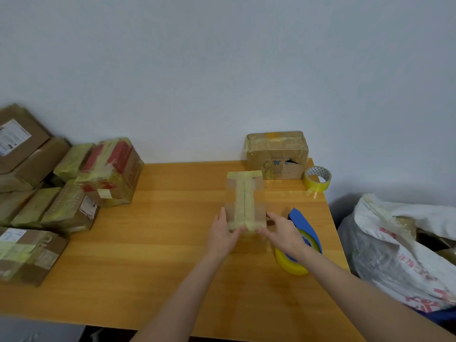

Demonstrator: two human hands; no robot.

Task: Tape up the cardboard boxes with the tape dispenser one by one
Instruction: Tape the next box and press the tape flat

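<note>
The left grip (223, 233) and right grip (283, 233) clasp the near end of the taped cardboard box (245, 196) between them.

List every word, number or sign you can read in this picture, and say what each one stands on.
None can be read for certain.
White label on the brown parcel: print too small.
Blue handwriting on the back box: blurred.
Red characters on the white sack: blurred, creased.
Blue mark on the tape dispenser: blurred.
Small taped box: no text shows.
</note>
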